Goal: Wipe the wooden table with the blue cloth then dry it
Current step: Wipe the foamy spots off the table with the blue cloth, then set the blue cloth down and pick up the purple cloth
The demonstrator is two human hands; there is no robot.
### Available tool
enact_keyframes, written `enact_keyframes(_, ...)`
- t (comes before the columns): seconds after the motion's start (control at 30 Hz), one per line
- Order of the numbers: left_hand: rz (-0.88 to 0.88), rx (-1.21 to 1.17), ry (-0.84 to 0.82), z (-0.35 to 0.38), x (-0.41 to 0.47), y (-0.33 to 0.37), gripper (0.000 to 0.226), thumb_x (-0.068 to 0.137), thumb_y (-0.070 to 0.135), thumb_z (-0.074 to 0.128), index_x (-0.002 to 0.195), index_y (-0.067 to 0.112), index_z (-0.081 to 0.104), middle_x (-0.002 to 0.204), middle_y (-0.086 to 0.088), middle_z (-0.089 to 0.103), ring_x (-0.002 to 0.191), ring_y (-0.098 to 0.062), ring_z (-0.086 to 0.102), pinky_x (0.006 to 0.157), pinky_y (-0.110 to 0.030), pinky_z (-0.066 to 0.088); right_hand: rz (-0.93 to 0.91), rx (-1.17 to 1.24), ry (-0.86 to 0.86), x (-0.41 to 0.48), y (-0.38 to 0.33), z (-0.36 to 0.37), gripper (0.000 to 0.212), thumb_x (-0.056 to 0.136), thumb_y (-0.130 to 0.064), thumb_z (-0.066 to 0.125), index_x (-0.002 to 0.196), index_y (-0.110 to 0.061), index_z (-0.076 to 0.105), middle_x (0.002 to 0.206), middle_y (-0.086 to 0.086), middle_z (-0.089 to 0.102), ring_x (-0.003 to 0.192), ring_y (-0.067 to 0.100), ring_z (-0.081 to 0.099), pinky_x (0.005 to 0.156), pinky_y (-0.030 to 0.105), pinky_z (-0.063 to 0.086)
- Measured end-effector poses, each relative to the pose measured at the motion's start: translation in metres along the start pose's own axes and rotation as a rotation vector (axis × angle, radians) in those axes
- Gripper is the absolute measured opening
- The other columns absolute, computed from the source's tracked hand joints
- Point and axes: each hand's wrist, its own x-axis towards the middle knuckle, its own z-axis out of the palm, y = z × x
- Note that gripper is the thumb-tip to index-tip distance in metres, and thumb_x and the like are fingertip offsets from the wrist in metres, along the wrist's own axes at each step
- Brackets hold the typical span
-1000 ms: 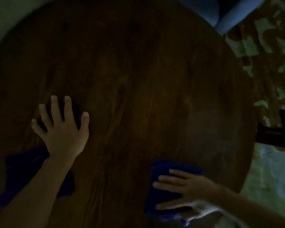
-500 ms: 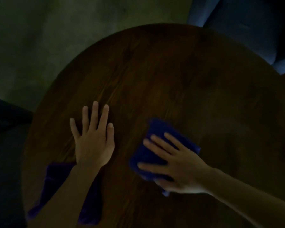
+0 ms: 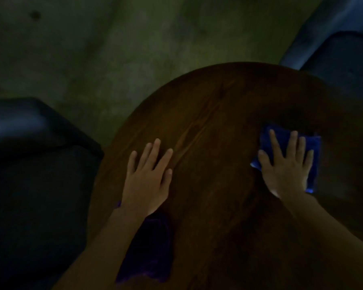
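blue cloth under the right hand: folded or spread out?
Folded: the blue cloth is a compact rectangular pad, barely wider than the flat right hand pressing it.

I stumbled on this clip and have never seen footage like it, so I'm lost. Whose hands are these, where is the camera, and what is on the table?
There is no machine here. A person wears a wide-angle camera on the head, and it looks forward and down at their own two bare hands. The light is very dim.

The round brown surface is a wooden table. The right hand presses flat, fingers spread, on a folded blue cloth lying on the table, which fits a wiping stroke. Nothing is gripped; the palm just holds the cloth down.

The left hand rests flat and empty on the wood. Below its wrist, partly under the forearm, lies a second dark cloth near the table's edge.

Around the table are dark seats and a bare floor.
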Motion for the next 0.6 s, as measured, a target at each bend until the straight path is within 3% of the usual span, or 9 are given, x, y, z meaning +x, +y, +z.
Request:
enact_keyframes(0.17,-0.244,-0.006,-0.042,-0.014,-0.050,-0.092,0.066,0.103,0.060,0.012,0.165,0.040,0.015,0.175,-0.006,0.004,0.161,-0.027,-0.002,0.128,-0.057,0.005,-0.253,-0.058,-0.008,-0.028,-0.129,0.019,0.075,0.096,-0.074,0.006,0.159,-0.044,-0.021,0.171,0.011,-0.020,0.158,0.037,-0.014,0.125,0.062,-0.006)
enact_keyframes(0.33,-0.292,-0.094,-0.136,-0.018,-0.088,-0.125,0.073,0.093,0.073,-0.001,0.161,0.048,-0.006,0.172,0.001,-0.014,0.159,-0.023,-0.012,0.128,-0.051,0.000,-0.454,-0.060,-0.052,-0.076,-0.240,0.043,0.074,0.100,-0.072,0.017,0.162,-0.043,-0.012,0.171,0.014,-0.019,0.157,0.038,-0.016,0.124,0.063,-0.008)
enact_keyframes(0.47,-0.330,-0.148,-0.134,-0.013,-0.098,-0.117,0.070,0.094,0.070,-0.003,0.159,0.048,-0.012,0.172,0.002,-0.015,0.159,-0.022,-0.013,0.129,-0.049,0.001,-0.456,-0.028,-0.021,-0.095,-0.272,0.050,0.073,0.099,-0.068,0.019,0.165,-0.039,0.010,0.173,0.018,-0.001,0.159,0.041,-0.002,0.124,0.065,-0.001)
enact_keyframes(0.6,-0.307,-0.166,-0.087,-0.009,-0.106,-0.111,0.070,0.099,0.066,0.004,0.165,0.041,0.000,0.174,-0.002,-0.007,0.161,-0.025,-0.006,0.129,-0.053,0.007,-0.486,0.032,-0.057,-0.120,-0.266,0.041,0.075,0.101,-0.069,0.019,0.166,-0.034,0.001,0.173,0.016,-0.009,0.159,0.036,-0.010,0.125,0.063,-0.007)
